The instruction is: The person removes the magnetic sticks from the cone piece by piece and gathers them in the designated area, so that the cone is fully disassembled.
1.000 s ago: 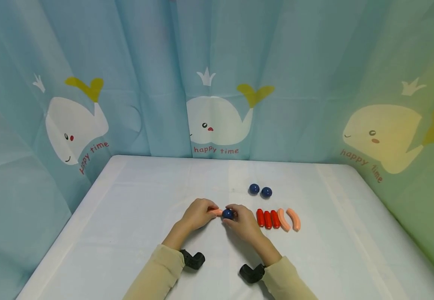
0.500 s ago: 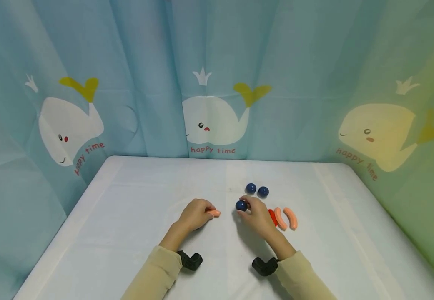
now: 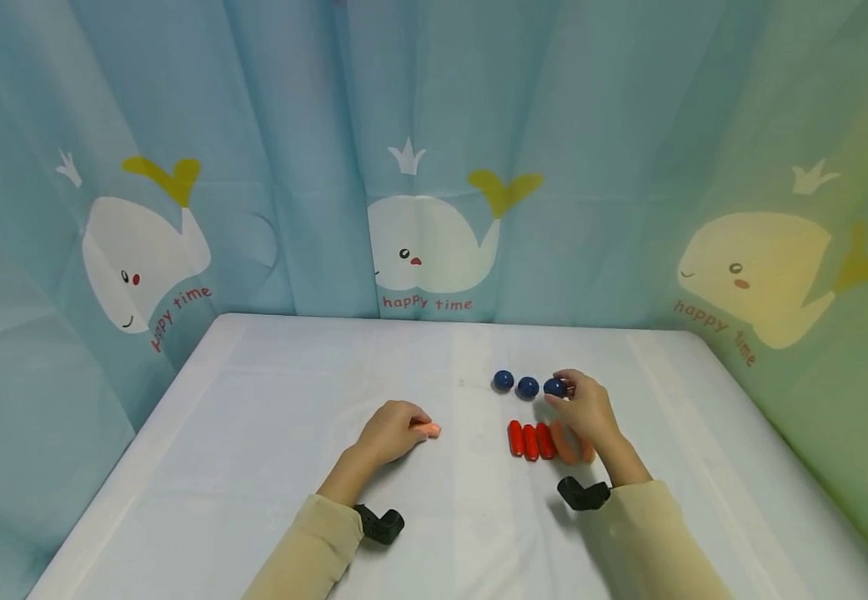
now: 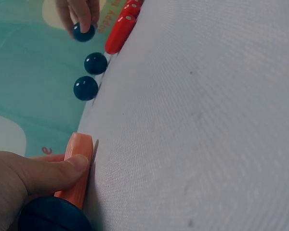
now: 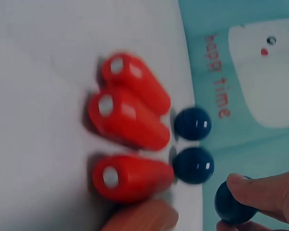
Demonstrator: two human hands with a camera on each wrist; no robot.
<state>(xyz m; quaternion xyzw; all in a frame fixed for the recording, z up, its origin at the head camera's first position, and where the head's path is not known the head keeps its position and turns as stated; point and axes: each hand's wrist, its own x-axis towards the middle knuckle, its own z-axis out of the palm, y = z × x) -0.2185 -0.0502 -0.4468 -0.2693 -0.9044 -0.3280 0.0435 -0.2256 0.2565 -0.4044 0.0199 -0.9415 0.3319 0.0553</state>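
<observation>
My left hand pinches a pink toy sausage low over the white table, thumb on its side. Against that hand, at the bottom of the left wrist view, shows a dark blue rounded thing, partly cut off. On the right, my other hand holds a glossy dark blue ball between thumb and fingers. This ball is at the right end of a row with two more blue balls, one at the left and one in the middle.
Nearer me than the balls, three red sausages lie side by side. Two curved pink sausages continue that row to the right, partly behind my right hand and wrist. A blue whale-print curtain hangs behind the table.
My right hand has carried the blue ball from beside the left hand, rightward and back, to the end of the ball row. The left hand keeps its hold on the pink sausage.
</observation>
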